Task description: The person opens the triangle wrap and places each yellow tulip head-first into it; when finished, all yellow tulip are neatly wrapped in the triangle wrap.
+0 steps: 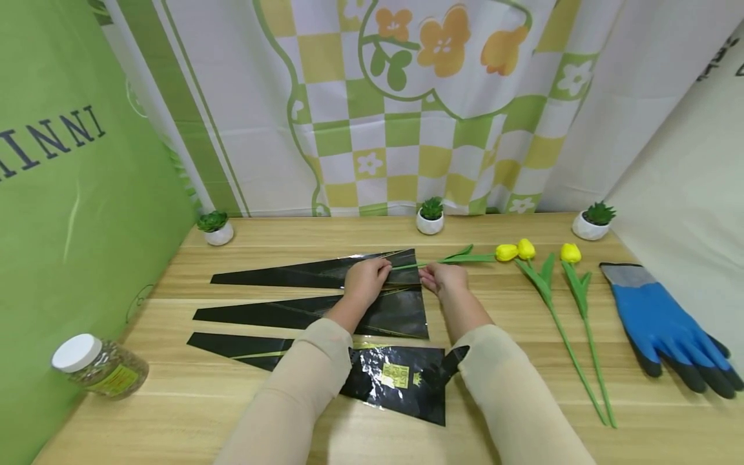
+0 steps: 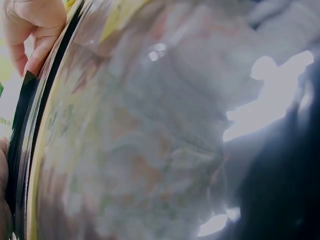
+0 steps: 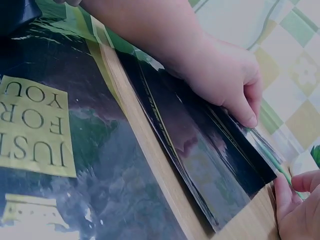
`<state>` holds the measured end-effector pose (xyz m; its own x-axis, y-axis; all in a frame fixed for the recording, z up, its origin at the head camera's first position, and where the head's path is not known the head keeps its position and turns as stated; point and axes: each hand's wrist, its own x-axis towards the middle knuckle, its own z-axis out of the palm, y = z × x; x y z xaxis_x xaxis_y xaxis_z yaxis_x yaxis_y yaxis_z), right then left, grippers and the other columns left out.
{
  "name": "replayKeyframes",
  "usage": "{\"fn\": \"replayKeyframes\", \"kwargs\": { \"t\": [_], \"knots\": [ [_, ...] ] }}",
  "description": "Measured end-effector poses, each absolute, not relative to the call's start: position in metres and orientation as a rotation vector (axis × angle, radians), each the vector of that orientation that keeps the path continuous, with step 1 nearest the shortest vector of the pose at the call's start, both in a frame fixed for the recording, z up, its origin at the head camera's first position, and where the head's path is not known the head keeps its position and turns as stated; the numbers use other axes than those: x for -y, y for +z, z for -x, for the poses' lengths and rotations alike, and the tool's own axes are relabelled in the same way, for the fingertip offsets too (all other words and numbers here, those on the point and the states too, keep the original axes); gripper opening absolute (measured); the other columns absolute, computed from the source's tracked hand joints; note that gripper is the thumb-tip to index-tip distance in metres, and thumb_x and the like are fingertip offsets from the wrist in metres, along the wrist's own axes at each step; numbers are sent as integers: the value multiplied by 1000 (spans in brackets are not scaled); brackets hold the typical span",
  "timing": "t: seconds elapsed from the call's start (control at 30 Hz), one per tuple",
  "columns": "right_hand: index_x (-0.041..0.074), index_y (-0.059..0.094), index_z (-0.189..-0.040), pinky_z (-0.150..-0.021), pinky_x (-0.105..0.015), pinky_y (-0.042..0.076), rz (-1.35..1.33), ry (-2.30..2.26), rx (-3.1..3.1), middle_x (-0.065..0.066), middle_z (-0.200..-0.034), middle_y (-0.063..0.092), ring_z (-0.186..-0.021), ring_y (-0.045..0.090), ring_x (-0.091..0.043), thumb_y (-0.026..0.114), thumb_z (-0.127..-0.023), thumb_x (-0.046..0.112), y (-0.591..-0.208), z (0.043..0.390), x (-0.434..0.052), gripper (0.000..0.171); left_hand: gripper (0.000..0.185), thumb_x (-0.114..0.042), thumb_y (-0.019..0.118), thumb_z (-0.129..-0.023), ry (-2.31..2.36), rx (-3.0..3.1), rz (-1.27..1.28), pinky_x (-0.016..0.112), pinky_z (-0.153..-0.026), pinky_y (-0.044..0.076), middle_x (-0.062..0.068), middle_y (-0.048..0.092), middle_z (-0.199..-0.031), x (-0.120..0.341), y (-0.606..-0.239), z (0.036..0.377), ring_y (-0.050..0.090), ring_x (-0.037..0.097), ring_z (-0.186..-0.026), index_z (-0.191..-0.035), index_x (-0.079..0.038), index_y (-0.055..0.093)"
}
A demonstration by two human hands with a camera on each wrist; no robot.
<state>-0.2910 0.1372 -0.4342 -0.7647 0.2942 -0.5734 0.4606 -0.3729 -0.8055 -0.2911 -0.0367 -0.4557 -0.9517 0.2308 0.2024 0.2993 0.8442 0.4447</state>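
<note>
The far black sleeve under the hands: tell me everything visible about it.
The far sleeve is a long, tapering wrapper of glossy black film with thin yellow-green lines along it. It lies flat on the wooden table, narrow tip pointing left, wide mouth to the right, farthest of three such sleeves. The left hand rests on its wide end with fingers at the mouth edge. The right hand sits just beyond the mouth, at a tulip stem that enters it.

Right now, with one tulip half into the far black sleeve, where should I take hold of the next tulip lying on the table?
Probably mid-stem. The nearer loose tulip lies flat, its yellow head pointing to the far edge and its stem running back toward you, bare below the leaves. Come from above with the right hand, pinching across the thin stem, clear of the neighbouring tulip and blue glove.
</note>
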Motion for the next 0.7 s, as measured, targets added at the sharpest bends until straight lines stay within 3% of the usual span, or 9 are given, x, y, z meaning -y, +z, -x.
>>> {"fn": "replayKeyframes", "kwargs": {
  "t": [0.07, 0.1, 0.27, 0.33, 0.43, 0.7],
  "knots": [
    [-8, 53, -130, -69, -20, 60, -1018, -2277, -1687, -7, -77, 69, -61, 68, -7, 56, -95, -1, -426, 285, -137, 35, 27, -30, 55, -101, -731, 2882, 412, 40, -96, 54, 1, 72, -119, 37, -456, 292, 68, 22, -110, -118, -18, 72],
    [-8, 58, -123, -68, -20, 60, -986, -2289, -1669, -8, -75, 69, -60, 68, -8, 56, -95, -1, -424, 283, -139, 29, 27, -30, 55, -101, -736, 2882, 411, 40, -96, 54, 1, 72, -119, 37, -456, 292, 68, 22, -110, -118, -18, 72],
    [-9, 59, -120, -58, -16, 57, -936, -2254, -1696, -5, -66, 63, -53, 65, -7, 54, -97, 4, -421, 277, -147, 26, 27, -30, 55, -101, -747, 2895, 406, 40, -96, 54, 2, 72, -120, 38, -455, 291, 67, 22, -111, -119, -18, 72],
    [-8, 53, -129, -57, -15, 56, -941, -2228, -1722, -2, -63, 61, -52, 64, -5, 53, -99, 7, -419, 275, -148, 34, 28, -30, 55, -101, -747, 2896, 410, 40, -96, 54, 2, 71, -120, 38, -454, 290, 67, 22, -111, -119, -18, 72],
    [-6, 51, -128, -53, -15, 55, -911, -2219, -1734, -1, -58, 61, -49, 63, -5, 53, -99, 8, -417, 272, -153, 32, 28, -30, 55, -101, -748, 2892, 417, 40, -96, 54, 2, 71, -120, 39, -454, 290, 67, 22, -111, -119, -18, 72],
    [-7, 51, -132, -54, -16, 56, -783, -2099, -2039, -2, -76, 62, -56, 62, -2, 55, -98, 11, -416, 266, -170, 38, 28, -30, 55, -101, -749, 2896, 410, 39, -98, 53, 2, 70, -122, 38, -454, 289, 66, 21, -113, -121, -18, 71]
  ]
}}
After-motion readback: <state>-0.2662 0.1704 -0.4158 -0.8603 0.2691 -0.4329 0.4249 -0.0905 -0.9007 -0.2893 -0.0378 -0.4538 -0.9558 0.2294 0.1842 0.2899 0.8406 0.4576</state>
